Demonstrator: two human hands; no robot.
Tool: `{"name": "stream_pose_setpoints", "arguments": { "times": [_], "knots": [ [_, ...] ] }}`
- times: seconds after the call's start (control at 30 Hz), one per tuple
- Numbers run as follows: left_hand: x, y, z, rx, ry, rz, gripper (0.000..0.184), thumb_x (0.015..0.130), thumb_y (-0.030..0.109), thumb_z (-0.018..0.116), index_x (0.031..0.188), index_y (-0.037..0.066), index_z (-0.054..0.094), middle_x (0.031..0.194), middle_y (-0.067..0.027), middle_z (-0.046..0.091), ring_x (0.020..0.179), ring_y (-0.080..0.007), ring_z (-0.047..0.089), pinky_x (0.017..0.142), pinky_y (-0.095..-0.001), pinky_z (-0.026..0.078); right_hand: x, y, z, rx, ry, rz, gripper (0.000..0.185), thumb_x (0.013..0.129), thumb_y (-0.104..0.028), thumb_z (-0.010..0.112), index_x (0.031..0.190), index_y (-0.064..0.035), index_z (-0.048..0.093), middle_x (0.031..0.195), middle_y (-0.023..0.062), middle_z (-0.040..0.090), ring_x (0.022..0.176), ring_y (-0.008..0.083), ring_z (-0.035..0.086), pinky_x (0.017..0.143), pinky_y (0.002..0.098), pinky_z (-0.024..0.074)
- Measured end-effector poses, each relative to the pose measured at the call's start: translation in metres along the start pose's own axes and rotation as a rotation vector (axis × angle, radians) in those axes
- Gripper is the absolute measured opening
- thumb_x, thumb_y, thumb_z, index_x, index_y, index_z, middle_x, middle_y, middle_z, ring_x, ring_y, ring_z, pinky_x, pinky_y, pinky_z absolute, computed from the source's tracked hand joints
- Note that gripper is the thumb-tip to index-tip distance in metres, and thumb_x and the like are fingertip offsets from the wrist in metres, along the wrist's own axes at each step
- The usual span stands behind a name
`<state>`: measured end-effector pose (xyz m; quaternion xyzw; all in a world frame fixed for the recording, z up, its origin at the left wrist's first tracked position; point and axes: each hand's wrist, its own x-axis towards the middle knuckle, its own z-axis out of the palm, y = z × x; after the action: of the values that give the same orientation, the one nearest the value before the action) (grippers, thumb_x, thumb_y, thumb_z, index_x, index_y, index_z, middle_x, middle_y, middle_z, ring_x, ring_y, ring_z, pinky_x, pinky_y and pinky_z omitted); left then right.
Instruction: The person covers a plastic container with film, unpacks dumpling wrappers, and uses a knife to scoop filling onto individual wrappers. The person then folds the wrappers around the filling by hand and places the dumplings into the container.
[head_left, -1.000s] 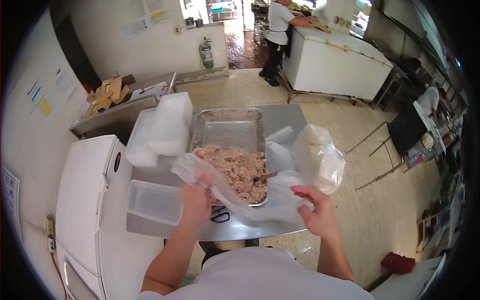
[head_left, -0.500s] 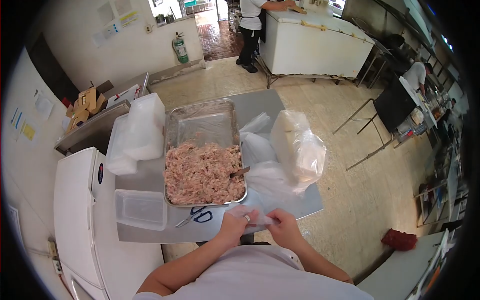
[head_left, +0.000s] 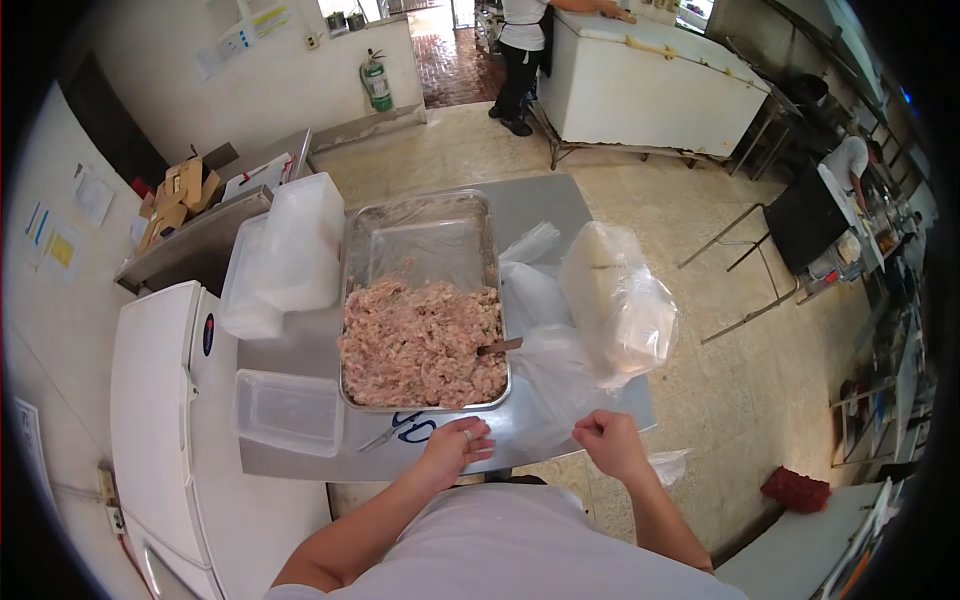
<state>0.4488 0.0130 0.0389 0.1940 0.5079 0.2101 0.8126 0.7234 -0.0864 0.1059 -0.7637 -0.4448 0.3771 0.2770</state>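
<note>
My left hand is at the table's front edge, just below the tray, with its fingers apart and nothing visible in them. My right hand is closed near the table's right front corner; what it holds, if anything, is hidden. A crumpled piece of clear plastic shows beyond its wrist, against the floor. Ground meat mix fills the near part of a metal tray, with a utensil handle sticking out. Blue-handled scissors lie between tray and left hand.
Clear plastic bags and a large wrapped pack lie right of the tray. Left of it are stacked plastic containers and a single container. A white fridge stands left. Another person is by a chest freezer.
My hands have moved apart, the right one going right, and the plastic between them is gone from there. A piece of plastic now shows beside my right wrist. The view has shifted slightly.
</note>
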Motion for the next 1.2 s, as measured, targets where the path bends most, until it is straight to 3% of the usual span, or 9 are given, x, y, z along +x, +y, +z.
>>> {"name": "stream_pose_setpoints", "arguments": {
  "times": [0.07,0.17,0.23,0.33,0.43,0.63,0.83,0.93,1.2],
  "knots": [
    [0.019,-0.018,-0.012,-0.272,0.022,0.042,0.025,0.102,0.011,0.061,0.125,0.004,0.056,0.123,-0.0122,0.064,0.12,-0.0312,0.063,0.106,-0.0534,0.052,0.005,0.02,0.029,-0.007,0.023,-0.024,0.021,0.086,-0.017,0.077,0.091,0.003,0.074,0.074,0.0157,0.073,0.068,0.0225,0.071,0.065,0.0355,0.0549],
    [0.029,-0.02,-0.007,-0.45,0.02,0.205,0.019,0.1,0.006,0.06,0.119,0.005,0.057,0.121,-0.0113,0.064,0.119,-0.0322,0.063,0.11,-0.0539,0.049,0.014,0.033,0.067,0.166,0.002,0.075,0.018,0.087,-0.013,0.074,0.094,0.003,0.071,0.069,0.0127,0.068,0.069,0.0194,0.07,0.063,0.0365,0.0545],
    [0.032,-0.019,-0.005,-0.482,0.02,0.221,0.028,0.091,-0.004,0.056,0.117,0.004,0.057,0.12,-0.0121,0.065,0.12,-0.0325,0.063,0.111,-0.0513,0.048,0.021,0.036,0.087,0.378,0.011,0.205,0.015,0.089,-0.01,0.072,0.098,0.002,0.071,0.07,0.011,0.066,0.07,0.0173,0.07,0.061,0.036,0.0543],
    [0.043,-0.025,-0.009,-0.467,-0.015,0.261,0.037,0.081,-0.009,0.053,0.116,0.003,0.057,0.117,-0.0134,0.067,0.118,-0.0324,0.064,0.109,-0.049,0.049,0.027,0.044,0.11,0.741,0.152,0.126,0.008,0.09,-0.005,0.07,0.097,-0.0007,0.069,0.075,0.011,0.065,0.065,0.0207,0.068,0.057,0.0361,0.0539],
    [0.048,-0.023,-0.006,-0.458,-0.022,0.302,0.042,0.073,-0.011,0.05,0.112,0.001,0.058,0.114,-0.0145,0.068,0.115,-0.0319,0.065,0.108,-0.0477,0.051,0.036,0.064,0.122,-0.028,0.393,-0.506,0.011,0.087,-0.011,0.077,0.094,-0.004,0.071,0.079,0.0118,0.065,0.063,0.0254,0.068,0.058,0.0394,0.055],
    [0.051,-0.016,-0.007,-0.445,-0.004,0.275,0.043,0.07,-0.012,0.048,0.111,-0.002,0.058,0.112,-0.0172,0.066,0.11,-0.0325,0.066,0.107,-0.0486,0.052,0.043,0.043,0.131,-0.399,0.143,-0.378,0.023,0.091,-0.03,0.073,0.088,-0.0078,0.076,0.083,0.0144,0.07,0.073,0.0407,0.069,0.065,0.0497,0.0556],
    [0.05,-0.01,0.001,-0.459,0.014,0.262,0.051,0.069,-0.012,0.046,0.119,-0.006,0.055,0.116,-0.0202,0.064,0.113,-0.0349,0.065,0.109,-0.0489,0.052,0.079,0.015,0.138,-0.269,0.014,-0.195,0.029,0.094,-0.029,0.065,0.086,-0.0026,0.073,0.088,0.0257,0.072,0.085,0.0464,0.07,0.071,0.0567,0.0543],
    [0.053,-0.007,0.008,-0.469,0.006,0.25,0.051,0.069,-0.012,0.045,0.119,-0.007,0.055,0.118,-0.021,0.064,0.115,-0.0353,0.064,0.11,-0.049,0.051,0.104,0.008,0.154,-0.323,0.068,-0.168,0.023,0.093,-0.022,0.065,0.09,-0.0012,0.073,0.088,0.0275,0.071,0.085,0.0484,0.069,0.074,0.058,0.054],
    [0.066,-0.01,0.016,-0.482,-0.118,0.285,0.05,0.068,-0.009,0.05,0.118,-0.006,0.058,0.123,-0.0195,0.065,0.124,-0.0338,0.061,0.114,-0.0478,0.049,0.103,0.02,0.156,-0.003,0.239,-0.283,0.019,0.091,-0.013,0.067,0.1,0.0034,0.069,0.096,0.0273,0.069,0.093,0.0467,0.066,0.081,0.0521,0.0524]
  ]
}}
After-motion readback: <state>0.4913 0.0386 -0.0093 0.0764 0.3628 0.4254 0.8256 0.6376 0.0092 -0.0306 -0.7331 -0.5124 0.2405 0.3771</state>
